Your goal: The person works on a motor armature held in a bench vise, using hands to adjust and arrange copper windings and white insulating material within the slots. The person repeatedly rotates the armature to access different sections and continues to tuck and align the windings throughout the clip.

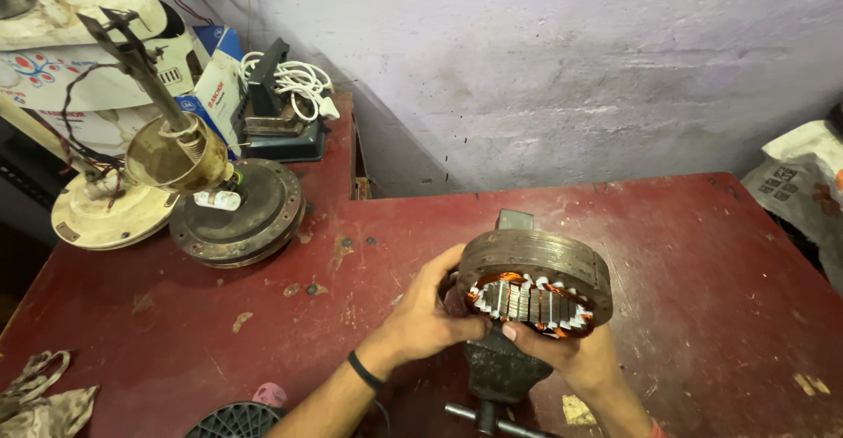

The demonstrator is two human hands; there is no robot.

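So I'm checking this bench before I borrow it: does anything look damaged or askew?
Yes. The red table is chipped and paint-worn in patches. At the left, a fan motor leans tilted with its rod slanting and loose wires trailing. Both hands, left hand and right hand, hold a rusty stator ring above a vise.

Worn red table [702, 253]: rusty fan motor housing [237, 214], vise [500, 368], rag [39, 403].
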